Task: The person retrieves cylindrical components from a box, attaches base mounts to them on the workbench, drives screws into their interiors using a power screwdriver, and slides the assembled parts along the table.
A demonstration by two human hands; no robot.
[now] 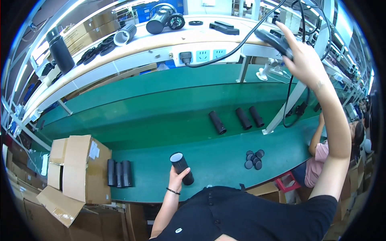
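Black tube (181, 163), green bench (217, 160), cluttered white shelf (197, 33)

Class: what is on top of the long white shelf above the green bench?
A tall black cylinder, flat black rings, a silvery tube and black rectangular blocks, among others. The right hand and the dark elongated object it holds cover whatever lies behind them.

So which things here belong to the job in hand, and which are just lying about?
Likely in the job:
black tube in left hand
dark elongated object at right hand
loose black tubes
perhaps black discs

Seemingly lying about:
open carton
tall black cylinder
flat black pieces
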